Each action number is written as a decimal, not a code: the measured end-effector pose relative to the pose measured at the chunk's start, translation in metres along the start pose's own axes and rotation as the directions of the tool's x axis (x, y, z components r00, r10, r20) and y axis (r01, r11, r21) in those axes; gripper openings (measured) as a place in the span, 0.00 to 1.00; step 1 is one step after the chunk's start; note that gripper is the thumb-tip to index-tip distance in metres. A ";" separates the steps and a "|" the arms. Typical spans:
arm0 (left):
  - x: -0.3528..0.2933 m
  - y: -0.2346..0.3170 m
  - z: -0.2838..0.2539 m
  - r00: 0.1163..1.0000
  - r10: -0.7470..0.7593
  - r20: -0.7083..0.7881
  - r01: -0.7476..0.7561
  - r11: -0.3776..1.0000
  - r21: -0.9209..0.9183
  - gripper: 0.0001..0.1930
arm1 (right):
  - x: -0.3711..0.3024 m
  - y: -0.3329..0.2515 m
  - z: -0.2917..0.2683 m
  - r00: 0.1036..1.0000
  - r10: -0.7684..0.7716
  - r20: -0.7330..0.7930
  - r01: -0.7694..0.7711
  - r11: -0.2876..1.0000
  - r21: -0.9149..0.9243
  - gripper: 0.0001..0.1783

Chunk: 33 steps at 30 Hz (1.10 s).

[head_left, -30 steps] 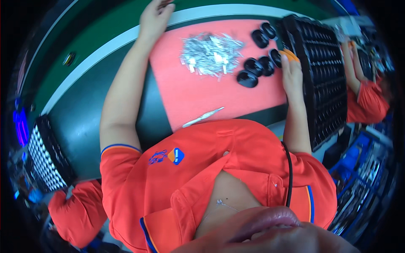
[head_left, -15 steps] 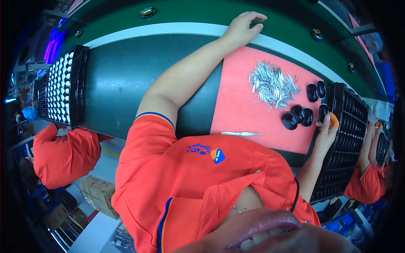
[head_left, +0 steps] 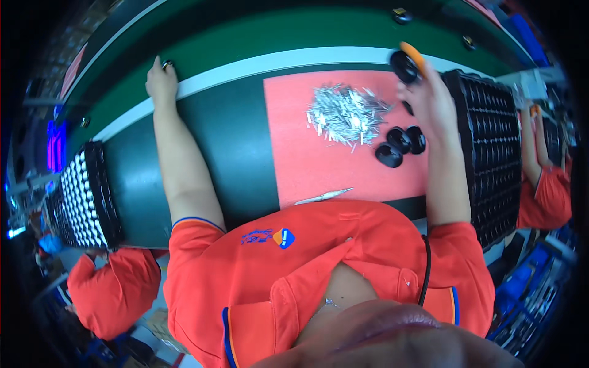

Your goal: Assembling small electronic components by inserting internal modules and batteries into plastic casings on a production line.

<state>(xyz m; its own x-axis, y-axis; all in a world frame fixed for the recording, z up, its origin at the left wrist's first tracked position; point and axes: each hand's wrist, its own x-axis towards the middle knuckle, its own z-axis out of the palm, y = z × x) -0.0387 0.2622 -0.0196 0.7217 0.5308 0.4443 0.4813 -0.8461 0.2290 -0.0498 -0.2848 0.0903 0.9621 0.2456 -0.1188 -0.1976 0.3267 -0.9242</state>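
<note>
At the far left, my left hand point(head_left: 162, 83) reaches over the green belt, with its fingers closed around a small dark shiny part point(head_left: 167, 63). My right hand point(head_left: 433, 101) is raised over the right edge of the pink mat, closed on a glossy black oval piece point(head_left: 403, 66). An orange curved thing point(head_left: 413, 56) is in the same hand, against the piece; its kind is unclear. Below lie several black oval pieces point(head_left: 399, 140), one partly hidden by the hand. Beside them is a heap of thin silvery slivers point(head_left: 346, 113) on the pink mat point(head_left: 362, 178).
A black compartment tray point(head_left: 494, 153) stands right of the mat. Far left is a black tray with white round pieces point(head_left: 78, 190). A white pointed tool point(head_left: 324, 196) lies at the mat's near edge. Small parts point(head_left: 400, 16) sit on the green belt point(head_left: 276, 46). Co-workers in red point(head_left: 113, 291) flank me.
My left hand has swung left along the belt and closed on a part. My right hand has lifted a black oval piece from beside the tray, up and leftward. The view has shifted.
</note>
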 end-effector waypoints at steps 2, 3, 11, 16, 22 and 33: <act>-0.007 0.024 -0.009 0.998 0.053 0.016 -0.052 0.997 -0.048 0.21 | 0.013 -0.001 0.014 0.996 -0.026 0.088 0.035 0.994 -0.101 0.26; -0.010 0.035 -0.016 0.997 0.078 0.019 -0.076 0.994 -0.079 0.20 | 0.021 0.000 0.016 0.987 -0.023 0.160 0.037 0.996 -0.080 0.26; -0.084 0.210 -0.039 0.883 0.275 0.382 0.448 -0.245 -0.860 0.19 | 0.046 -0.001 0.046 0.979 -0.055 0.198 0.117 0.941 -0.317 0.25; -0.135 0.263 -0.061 0.726 0.447 0.523 0.674 -0.315 -0.668 0.18 | 0.048 0.007 0.048 0.976 -0.123 0.177 0.200 0.825 -0.528 0.24; -0.151 0.269 -0.081 0.689 0.464 0.557 0.710 -0.277 -0.647 0.16 | 0.035 0.015 0.052 0.948 -0.256 0.186 0.316 0.816 -0.483 0.24; -0.159 0.270 -0.099 0.695 0.475 0.540 0.702 -0.283 -0.653 0.19 | 0.034 0.031 0.057 0.867 -0.444 0.225 0.486 0.659 -0.574 0.23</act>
<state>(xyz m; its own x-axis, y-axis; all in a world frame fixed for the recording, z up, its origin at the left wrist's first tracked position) -0.0724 -0.0553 0.0573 0.9987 -0.0073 -0.0502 0.0451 0.5807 0.8129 -0.0343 -0.2143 0.0780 0.8799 0.2733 0.3887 0.4454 -0.1889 -0.8752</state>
